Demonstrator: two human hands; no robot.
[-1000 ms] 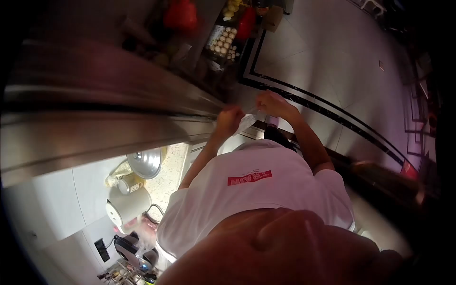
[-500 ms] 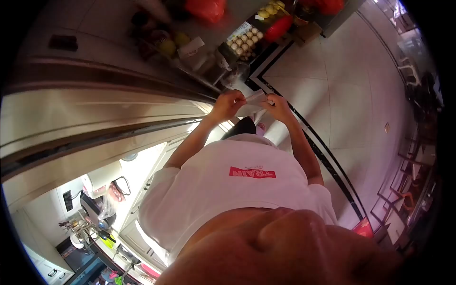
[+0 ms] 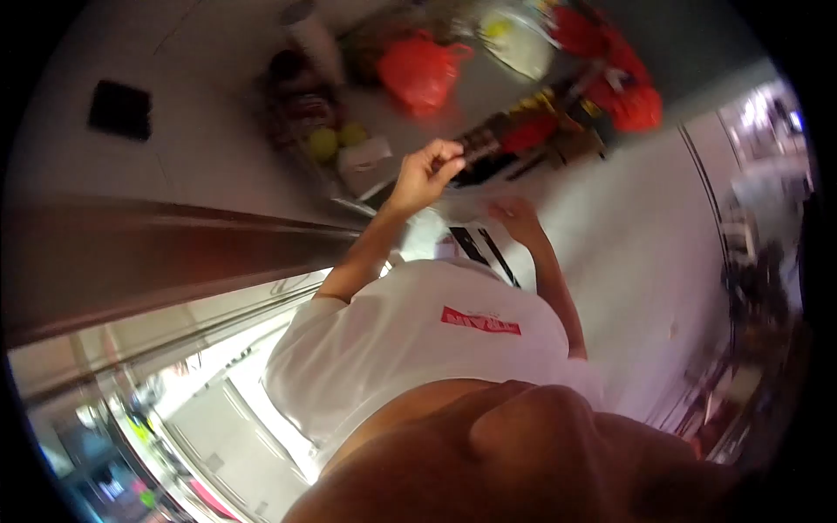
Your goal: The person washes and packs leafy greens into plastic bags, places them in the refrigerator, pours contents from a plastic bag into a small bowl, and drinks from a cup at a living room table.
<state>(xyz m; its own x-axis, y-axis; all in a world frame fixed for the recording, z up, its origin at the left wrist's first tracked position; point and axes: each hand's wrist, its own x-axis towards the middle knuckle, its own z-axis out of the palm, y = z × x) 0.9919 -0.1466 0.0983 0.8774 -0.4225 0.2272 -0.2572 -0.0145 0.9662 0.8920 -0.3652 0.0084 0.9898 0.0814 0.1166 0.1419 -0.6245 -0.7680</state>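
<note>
Your bare left hand (image 3: 425, 179) shifted beyond your blurred right hand (image 3: 516, 220); left grip was pinched, contents unclear, right indiscernible.

Level half a second ago, and now the left hand (image 3: 429, 174) has pushed out beyond the right hand (image 3: 514, 216), which blurs as the gap between them widens! The view swings too: the red plastic bag (image 3: 420, 74) slides fully in, a pale round item (image 3: 521, 50) appears, the white electric kettle drops from sight.
</note>
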